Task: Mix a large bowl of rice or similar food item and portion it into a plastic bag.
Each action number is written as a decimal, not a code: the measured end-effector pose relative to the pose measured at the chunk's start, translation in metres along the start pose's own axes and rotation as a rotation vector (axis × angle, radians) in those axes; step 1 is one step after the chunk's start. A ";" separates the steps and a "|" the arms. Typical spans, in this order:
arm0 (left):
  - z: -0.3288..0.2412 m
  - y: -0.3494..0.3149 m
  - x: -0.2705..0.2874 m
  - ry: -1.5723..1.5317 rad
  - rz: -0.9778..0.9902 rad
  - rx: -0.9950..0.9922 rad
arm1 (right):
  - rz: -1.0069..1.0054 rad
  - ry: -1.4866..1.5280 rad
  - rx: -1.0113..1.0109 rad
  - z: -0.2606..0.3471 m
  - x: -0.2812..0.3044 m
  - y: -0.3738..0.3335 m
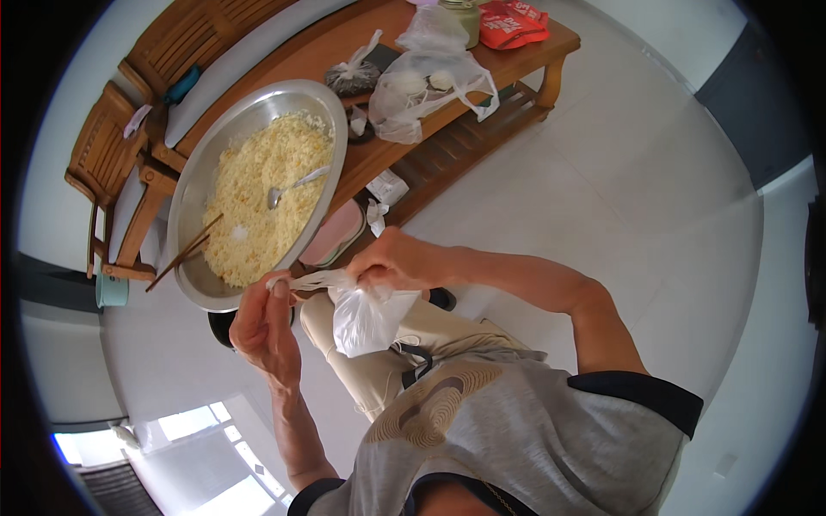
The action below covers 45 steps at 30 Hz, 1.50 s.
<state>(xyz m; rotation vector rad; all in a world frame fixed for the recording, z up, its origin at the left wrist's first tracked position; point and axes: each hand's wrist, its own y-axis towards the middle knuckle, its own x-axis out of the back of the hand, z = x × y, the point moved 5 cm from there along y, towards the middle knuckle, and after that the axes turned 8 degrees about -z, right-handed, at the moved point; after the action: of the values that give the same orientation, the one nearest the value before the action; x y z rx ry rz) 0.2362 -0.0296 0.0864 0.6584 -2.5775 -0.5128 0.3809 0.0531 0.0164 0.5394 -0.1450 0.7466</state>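
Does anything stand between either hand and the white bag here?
Nothing visible does. The left hand pinches the end of the bag's stretched top, and the right hand grips it further down, above the bulging part. The basin lies beyond them, not between.

We find the room bright and softly shadowed, with blown-out light patches (189, 421) below and left of the left hand (265, 327). Above it, the metal basin (268, 103) gleams. Fisheye distortion bows the wall (785, 249) far right of the right hand (397, 262); black vignetting darkens our corners.
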 end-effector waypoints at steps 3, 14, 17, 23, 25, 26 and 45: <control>0.001 0.003 -0.013 -0.113 -0.007 -0.070 | -0.149 -0.137 -0.050 0.009 0.063 -0.009; 0.062 -0.023 -0.008 0.013 0.094 0.282 | -0.639 -0.813 -0.390 -0.014 0.362 0.009; 0.074 -0.022 -0.010 0.013 0.095 0.327 | -0.602 -0.867 -0.349 -0.078 0.401 0.053; 0.081 -0.022 -0.020 0.076 0.082 0.330 | -0.814 -0.962 -0.233 -0.182 0.419 0.069; 0.083 -0.025 -0.017 0.112 0.053 0.325 | -0.783 -1.093 -0.265 -0.196 0.412 0.068; 0.084 -0.026 -0.016 0.140 0.035 0.313 | -0.846 -0.974 -0.409 -0.209 0.411 0.058; 0.044 -0.019 0.000 0.156 0.010 0.145 | 0.020 -0.527 0.113 -0.010 0.116 0.122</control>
<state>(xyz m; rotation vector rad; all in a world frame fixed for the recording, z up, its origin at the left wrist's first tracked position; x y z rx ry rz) 0.2214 -0.0345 0.0411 0.7051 -2.4854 -0.2612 0.3825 0.2024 0.0945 0.8360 -0.6002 0.6205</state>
